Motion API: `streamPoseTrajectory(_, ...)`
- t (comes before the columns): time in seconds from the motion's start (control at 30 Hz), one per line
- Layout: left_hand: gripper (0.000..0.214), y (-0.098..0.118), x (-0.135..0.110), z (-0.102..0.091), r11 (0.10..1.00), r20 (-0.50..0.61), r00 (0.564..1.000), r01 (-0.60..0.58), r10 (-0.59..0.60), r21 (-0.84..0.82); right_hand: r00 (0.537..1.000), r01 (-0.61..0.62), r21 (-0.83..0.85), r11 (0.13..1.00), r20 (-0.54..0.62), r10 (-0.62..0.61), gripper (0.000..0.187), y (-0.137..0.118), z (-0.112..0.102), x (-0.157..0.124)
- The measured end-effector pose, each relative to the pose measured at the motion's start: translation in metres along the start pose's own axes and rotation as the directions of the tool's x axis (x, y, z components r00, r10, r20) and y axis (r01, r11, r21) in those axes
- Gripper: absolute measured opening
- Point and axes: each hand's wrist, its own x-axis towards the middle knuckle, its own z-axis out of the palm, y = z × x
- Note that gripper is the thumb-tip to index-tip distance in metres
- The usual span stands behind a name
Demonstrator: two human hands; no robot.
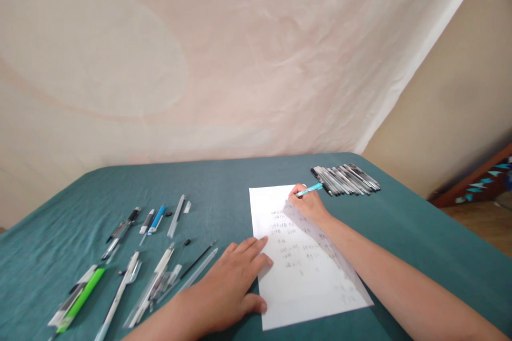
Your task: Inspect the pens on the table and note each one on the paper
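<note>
A white sheet of paper (280,298) with several lines of handwriting lies on the green-covered table. My right hand (308,205) is closed around a light-blue pen (312,189) over the upper part of the sheet; the pen's tip is hidden by the fingers. Flat on the left edge of the paper, my left hand (234,282) rests with its fingers apart and holds nothing. Just beyond that hand, to its left, lie a clear pen tube (200,269) and a dark ink refill (198,259).
At the back right a row of pens (346,179) lies side by side. Taken-apart pens and parts spread over the left side, among them a green pen (82,298), a blue pen piece (157,219) and a white pen (120,293). A pale curtain (224,64) hangs behind the table.
</note>
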Motion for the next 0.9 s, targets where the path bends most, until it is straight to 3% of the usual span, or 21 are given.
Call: streamPoseTrajectory(0.9,0.053,-0.0017,0.0003,0.0019,1.0,-0.019,1.0,-0.012,0.012,0.001,0.999,-0.022,0.0,1.0,-0.024,0.022,0.008,0.0013,-0.001,-0.0018)
